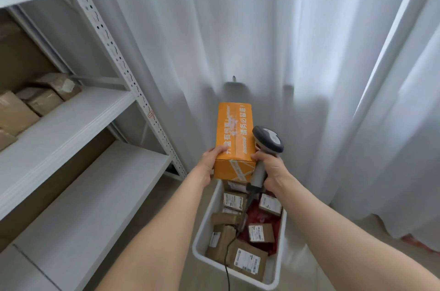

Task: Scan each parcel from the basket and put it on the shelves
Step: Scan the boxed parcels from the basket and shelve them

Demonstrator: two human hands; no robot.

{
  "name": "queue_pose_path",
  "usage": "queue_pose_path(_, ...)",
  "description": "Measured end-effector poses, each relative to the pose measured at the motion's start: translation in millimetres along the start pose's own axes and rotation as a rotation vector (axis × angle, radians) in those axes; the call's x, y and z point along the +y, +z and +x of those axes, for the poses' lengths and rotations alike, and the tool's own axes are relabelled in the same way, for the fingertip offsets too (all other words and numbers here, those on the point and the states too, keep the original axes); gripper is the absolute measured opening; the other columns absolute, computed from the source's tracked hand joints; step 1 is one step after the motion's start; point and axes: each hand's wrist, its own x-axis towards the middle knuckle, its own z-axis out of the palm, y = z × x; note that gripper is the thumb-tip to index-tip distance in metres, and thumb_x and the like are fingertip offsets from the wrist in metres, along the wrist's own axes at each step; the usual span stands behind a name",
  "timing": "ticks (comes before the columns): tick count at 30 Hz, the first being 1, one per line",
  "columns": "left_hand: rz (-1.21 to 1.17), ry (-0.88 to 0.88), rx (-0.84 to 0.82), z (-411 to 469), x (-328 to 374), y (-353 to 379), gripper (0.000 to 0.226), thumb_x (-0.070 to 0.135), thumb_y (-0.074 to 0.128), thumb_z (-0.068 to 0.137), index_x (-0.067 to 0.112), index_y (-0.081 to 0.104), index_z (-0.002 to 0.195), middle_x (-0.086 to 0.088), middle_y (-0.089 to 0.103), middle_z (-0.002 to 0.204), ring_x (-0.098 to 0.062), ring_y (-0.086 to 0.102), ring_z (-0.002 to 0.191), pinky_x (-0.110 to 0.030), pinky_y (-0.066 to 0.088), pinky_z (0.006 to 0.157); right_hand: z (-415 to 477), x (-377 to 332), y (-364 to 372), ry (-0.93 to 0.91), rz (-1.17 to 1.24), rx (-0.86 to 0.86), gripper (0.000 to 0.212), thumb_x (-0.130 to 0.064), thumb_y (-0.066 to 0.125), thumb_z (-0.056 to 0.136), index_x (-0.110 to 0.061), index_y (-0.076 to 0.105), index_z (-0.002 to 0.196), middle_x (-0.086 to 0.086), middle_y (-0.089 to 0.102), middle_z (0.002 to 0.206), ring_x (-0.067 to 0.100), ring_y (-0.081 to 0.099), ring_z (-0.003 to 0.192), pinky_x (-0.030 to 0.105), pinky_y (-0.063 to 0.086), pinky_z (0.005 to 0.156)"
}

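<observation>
An orange parcel box [234, 133] with white print is held up over the basket. My left hand [210, 163] grips its near left corner, thumb on top. My right hand [270, 168] grips the handle of a grey barcode scanner [267, 141], whose head sits against the box's right side; one right finger touches the box's near right corner. Below, the white basket [201, 236] holds several brown parcels [247, 259] with white labels and a red bag. The grey metal shelves [71, 121] stand to the left.
Several brown parcels [35, 100] lie at the left end of the middle shelf. The scanner's black cable [228, 274] trails down across the basket. White curtains [262, 40] hang behind the basket and to the right. A red thing [416, 242] lies on the floor at right.
</observation>
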Motion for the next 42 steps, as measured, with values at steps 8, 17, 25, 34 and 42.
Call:
queue_pose_path(8,0.125,0.174,0.074,-75.8,4.5,14.4,0.089,0.045,0.077,0.071,0.018,0.033,0.143,-0.012,0.053,0.129,-0.030,0.057,0.109,-0.044,0.052,0.087,-65.4,-27.0,-9.9,-0.121,-0.112,-0.027,0.029,0.003,0.068,0.082,-0.014,0.058,0.102,0.018,0.065,0.119,0.040,0.062,0.110,0.059,0.047,0.098)
queue_pose_path(17,0.661,0.456,0.281,-131.0,24.4,8.4,0.102,0.070,0.070,0.064,0.023,0.029,0.145,-0.008,0.034,0.135,-0.029,0.040,0.124,-0.045,0.043,0.102,-115.5,-32.7,-5.9,-0.116,-0.008,-0.229,0.049,-0.022,0.074,0.085,-0.017,0.057,0.131,0.014,0.068,0.122,0.039,0.064,0.110,0.062,0.046,0.098)
queue_pose_path(25,-0.048,0.244,0.045,-150.3,31.7,-40.0,0.052,0.029,0.065,0.084,0.024,0.047,0.133,-0.006,0.066,0.110,-0.024,0.063,0.096,-0.038,0.052,0.081,-131.5,-22.9,15.3,-0.075,0.026,-0.262,0.048,-0.019,0.073,0.085,-0.015,0.057,0.130,0.015,0.070,0.116,0.038,0.067,0.105,0.061,0.048,0.096)
queue_pose_path(34,-0.126,0.081,-0.138,-155.7,21.2,-103.0,0.047,0.050,0.068,0.077,0.028,0.055,0.116,-0.008,0.064,0.109,-0.025,0.059,0.105,-0.044,0.050,0.086,-131.8,5.9,60.1,-0.063,-0.048,-0.198,0.050,-0.013,0.074,0.083,-0.013,0.056,0.129,0.016,0.071,0.112,0.037,0.069,0.098,0.059,0.053,0.089)
queue_pose_path(42,-0.169,-0.004,-0.326,-143.1,7.3,-136.5,0.064,0.056,0.067,0.069,0.025,0.053,0.123,-0.016,0.060,0.124,-0.038,0.054,0.116,-0.065,0.033,0.097,-134.4,28.6,79.8,-0.060,-0.051,-0.167,0.039,-0.015,0.073,0.084,-0.016,0.060,0.121,0.010,0.075,0.096,0.031,0.073,0.084,0.047,0.058,0.068)
